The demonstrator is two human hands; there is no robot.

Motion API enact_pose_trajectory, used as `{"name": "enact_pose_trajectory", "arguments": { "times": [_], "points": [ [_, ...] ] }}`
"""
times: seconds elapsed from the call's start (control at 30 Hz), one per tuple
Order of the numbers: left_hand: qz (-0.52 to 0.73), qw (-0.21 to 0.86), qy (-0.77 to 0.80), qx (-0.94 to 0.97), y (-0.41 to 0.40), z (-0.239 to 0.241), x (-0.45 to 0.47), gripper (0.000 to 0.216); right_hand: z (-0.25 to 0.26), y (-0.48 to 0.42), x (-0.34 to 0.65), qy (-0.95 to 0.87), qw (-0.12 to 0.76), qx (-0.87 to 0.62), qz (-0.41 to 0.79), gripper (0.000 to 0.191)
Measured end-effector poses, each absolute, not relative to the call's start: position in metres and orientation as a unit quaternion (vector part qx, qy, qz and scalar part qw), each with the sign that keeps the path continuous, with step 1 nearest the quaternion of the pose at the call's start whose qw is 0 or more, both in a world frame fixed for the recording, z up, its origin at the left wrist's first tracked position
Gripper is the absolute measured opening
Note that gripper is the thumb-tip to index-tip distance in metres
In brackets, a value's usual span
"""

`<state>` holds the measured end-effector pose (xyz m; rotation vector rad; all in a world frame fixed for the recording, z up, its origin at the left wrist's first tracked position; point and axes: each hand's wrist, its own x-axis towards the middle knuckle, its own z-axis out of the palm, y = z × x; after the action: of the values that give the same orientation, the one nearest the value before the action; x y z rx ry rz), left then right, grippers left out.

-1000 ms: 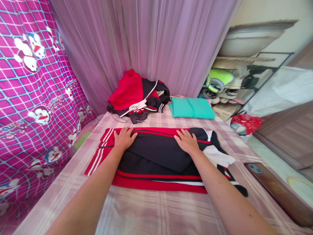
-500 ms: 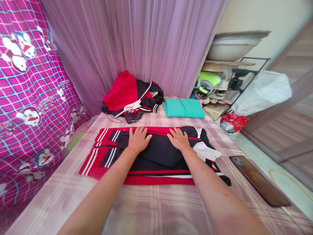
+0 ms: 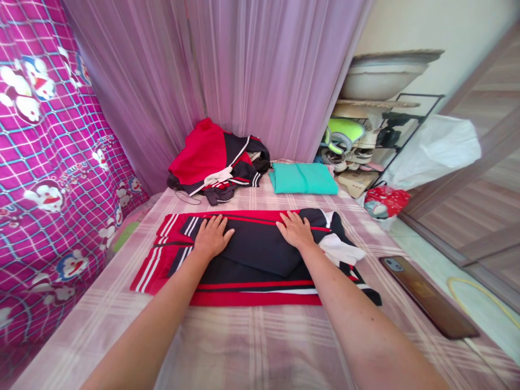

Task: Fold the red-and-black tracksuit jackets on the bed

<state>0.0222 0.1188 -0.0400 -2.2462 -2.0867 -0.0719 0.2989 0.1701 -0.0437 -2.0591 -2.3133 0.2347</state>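
Note:
A red and dark navy track jacket (image 3: 260, 254) with white-striped cuffs lies folded flat on the plaid bedsheet (image 3: 252, 346). Its sleeves are laid across the body, cuffs toward the left. My left hand (image 3: 212, 236) rests palm down on the sleeve near the striped cuffs, fingers spread. On the right part of the jacket lies my right hand (image 3: 295, 229), flat with fingers apart. A white patch of cloth (image 3: 341, 249) shows just right of my right wrist. My forearms cover part of the jacket's near edge.
Behind sit a crumpled red and navy garment (image 3: 203, 157) and a folded turquoise cloth (image 3: 304, 179). A phone (image 3: 426, 298) with a cable lies at right. Purple curtains (image 3: 260, 76) hang at the back; a shoe rack (image 3: 400, 122) stands beyond the bed.
My left hand has slid left along the jacket toward the striped cuffs. My right hand stays in almost the same place on the cloth. The view has shifted slightly.

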Motion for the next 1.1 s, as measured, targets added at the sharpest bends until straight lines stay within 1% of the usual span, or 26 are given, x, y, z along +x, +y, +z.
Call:
{"name": "enact_pose_trajectory", "arguments": {
  "times": [0.2,0.43,0.53,0.67,0.8,0.9,1.1],
  "points": [
    [-0.020,0.060,-0.700,-0.711,0.115,-0.041,0.016,0.063,-0.043,0.169,0.298,-0.744,0.014,-0.665,0.073,0.062],
    [-0.042,0.040,-0.707,-0.705,0.117,-0.044,0.019,0.062,-0.040,0.168,0.296,-0.735,0.014,-0.674,0.069,0.060],
    [-0.045,0.036,-0.709,-0.703,0.117,-0.044,0.019,0.061,-0.032,0.158,0.277,-0.721,0.033,-0.690,0.059,0.058],
    [-0.042,0.045,-0.714,-0.697,0.117,-0.044,0.019,0.063,-0.025,0.129,0.234,-0.772,0.075,-0.627,0.076,0.059],
    [-0.034,0.035,-0.720,-0.692,0.116,-0.042,0.019,0.066,-0.030,0.103,0.215,-0.825,0.055,-0.553,0.105,0.058],
    [-0.030,0.028,-0.719,-0.694,0.116,-0.041,0.018,0.067,-0.036,0.097,0.230,-0.817,0.041,-0.569,0.089,0.058],
    [-0.029,0.043,-0.714,-0.698,0.115,-0.042,0.019,0.067,-0.041,0.099,0.283,-0.756,0.033,-0.650,0.069,0.056]
  ]
}}
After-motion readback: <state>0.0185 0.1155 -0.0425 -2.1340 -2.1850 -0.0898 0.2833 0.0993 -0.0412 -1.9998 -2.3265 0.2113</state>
